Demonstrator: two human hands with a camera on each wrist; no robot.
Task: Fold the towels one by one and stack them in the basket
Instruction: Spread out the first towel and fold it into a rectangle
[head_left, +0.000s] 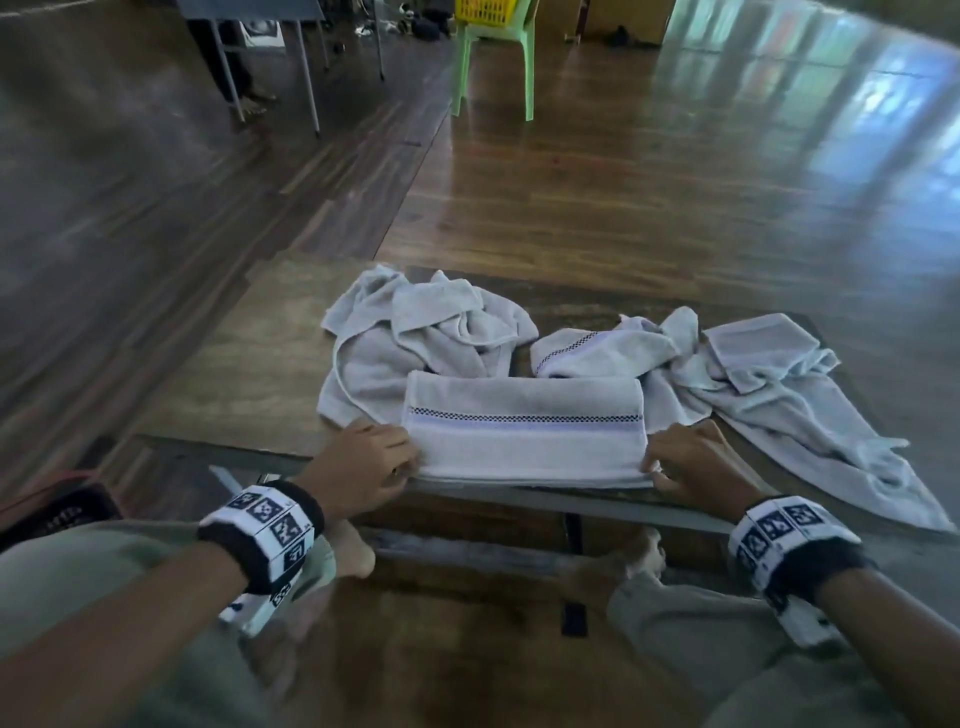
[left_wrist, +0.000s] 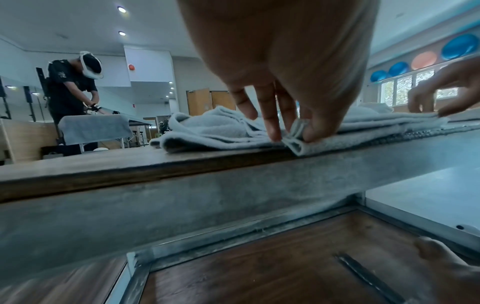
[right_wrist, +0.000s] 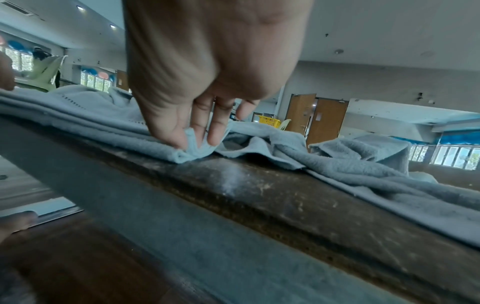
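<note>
A folded white towel (head_left: 524, 431) with a dark checked stripe lies at the near edge of the low wooden table (head_left: 249, 374). My left hand (head_left: 400, 462) pinches its near left corner (left_wrist: 296, 137) between thumb and fingers. My right hand (head_left: 655, 467) pinches the near right corner (right_wrist: 192, 148) the same way. Behind it lie crumpled white towels: one heap (head_left: 415, 338) at the back left, another (head_left: 727, 364) spread to the right. A dark basket (head_left: 57, 506) shows partly at the far left on the floor.
A green plastic chair (head_left: 496, 62) carrying a yellow basket (head_left: 485, 10) stands far ahead on the wooden floor. Grey table legs (head_left: 306, 78) stand at the back left. Another person (left_wrist: 72, 92) works at a table (left_wrist: 103, 123) across the room. My knees and bare feet sit under the table's metal frame (head_left: 519, 499).
</note>
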